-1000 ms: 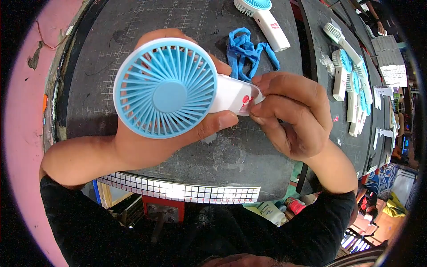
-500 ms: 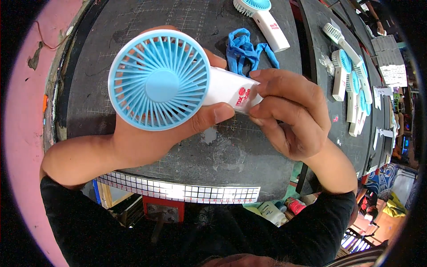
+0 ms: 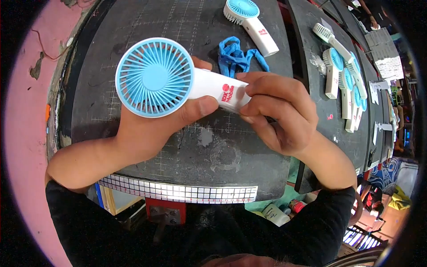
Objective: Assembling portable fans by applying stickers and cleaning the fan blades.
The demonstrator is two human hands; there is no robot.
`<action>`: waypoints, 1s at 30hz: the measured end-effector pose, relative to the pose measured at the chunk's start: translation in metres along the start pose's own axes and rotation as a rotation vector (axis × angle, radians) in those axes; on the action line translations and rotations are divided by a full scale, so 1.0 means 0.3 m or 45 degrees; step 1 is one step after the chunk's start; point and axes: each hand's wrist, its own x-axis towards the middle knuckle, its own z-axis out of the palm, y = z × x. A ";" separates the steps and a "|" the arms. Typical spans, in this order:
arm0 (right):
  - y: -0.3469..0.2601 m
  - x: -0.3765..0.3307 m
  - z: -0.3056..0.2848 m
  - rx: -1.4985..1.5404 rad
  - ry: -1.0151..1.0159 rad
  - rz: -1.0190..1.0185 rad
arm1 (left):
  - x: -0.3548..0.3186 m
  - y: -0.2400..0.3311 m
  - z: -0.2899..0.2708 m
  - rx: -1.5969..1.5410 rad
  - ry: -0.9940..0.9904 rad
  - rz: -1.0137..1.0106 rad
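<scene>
A white handheld fan (image 3: 155, 76) with a light blue grille lies across my left hand (image 3: 147, 133). That hand wraps round the fan from beneath, its thumb on the lower edge of the handle and fingertips showing above it. At the handle's end, my right hand (image 3: 284, 115) pinches with bent fingers near a red printed mark. A thin, shiny, see-through edge shows along the handle's underside there; whether it is film I cannot tell. Just beyond the handle lies a crumpled blue cloth strip (image 3: 235, 58). Farther off rests a second handheld fan (image 3: 261, 38).
The dark worktable (image 3: 178, 155) has worn grid lines and a white gridded ruler strip (image 3: 178, 192) along its near edge. On a second dark table at right lie several handheld fans (image 3: 347, 80). A co-worker's hand (image 3: 374, 22) shows at the far right. Bottles (image 3: 275, 214) stand below.
The fan appears lower and smaller, held farther from the view and a little to the left of the right hand's earlier place. Both hands keep their hold on it.
</scene>
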 end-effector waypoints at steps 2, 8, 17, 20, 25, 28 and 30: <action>-0.008 0.009 -0.018 -0.017 -0.049 0.020 | 0.004 0.002 0.023 -0.151 0.130 0.133; -0.017 0.005 -0.035 0.028 -0.112 0.174 | 0.013 -0.013 0.031 -0.396 0.157 -0.054; 0.076 0.119 -0.192 -0.257 0.077 0.631 | 0.026 -0.004 0.011 -0.588 0.284 -0.170; 0.177 0.134 -0.404 -0.267 -0.476 1.142 | 0.018 -0.013 0.005 -0.560 0.276 -0.170; 0.322 0.021 -0.518 -0.679 -0.822 1.197 | 0.025 -0.005 0.020 -0.567 0.230 -0.143; 0.366 -0.033 -0.497 -0.921 -0.875 1.164 | 0.025 -0.009 0.016 -0.574 0.203 -0.126; 0.379 -0.042 -0.476 -1.008 -0.924 1.118 | 0.025 -0.011 0.012 -0.584 0.184 -0.111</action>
